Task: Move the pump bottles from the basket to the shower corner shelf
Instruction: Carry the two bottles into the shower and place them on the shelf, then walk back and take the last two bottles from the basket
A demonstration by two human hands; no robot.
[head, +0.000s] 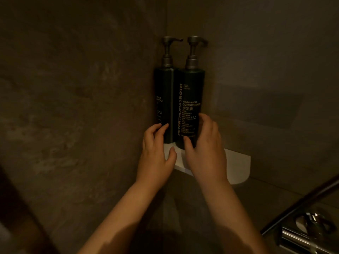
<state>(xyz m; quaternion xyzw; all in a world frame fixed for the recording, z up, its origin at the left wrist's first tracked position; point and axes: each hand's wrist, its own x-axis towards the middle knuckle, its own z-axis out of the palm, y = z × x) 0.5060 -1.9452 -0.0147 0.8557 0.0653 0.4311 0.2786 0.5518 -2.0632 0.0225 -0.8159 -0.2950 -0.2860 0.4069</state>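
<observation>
Our right hand (203, 145) curls around the base of the conditioner bottle (190, 107), printed "PETER THOMAS ROTH" and "MEGA-RICH CONDITIONER". Our left hand (156, 153) rests open, fingertips on the shampoo bottle (164, 99) touching it at its left. Both dark pump bottles stand upright on the white corner shelf (236, 167).

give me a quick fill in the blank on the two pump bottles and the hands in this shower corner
1. The two dark pump bottles stand upright on the white ____ in the corner.
2. The label on the right-hand bottle reads MEGA-RICH ____.
3. The right hand curls around the ____ part of that bottle.
4. The left hand has fingertips on the left-hand bottle, and both pump nozzles point ____.

Missing words: shelf; CONDITIONER; lower; right
</observation>
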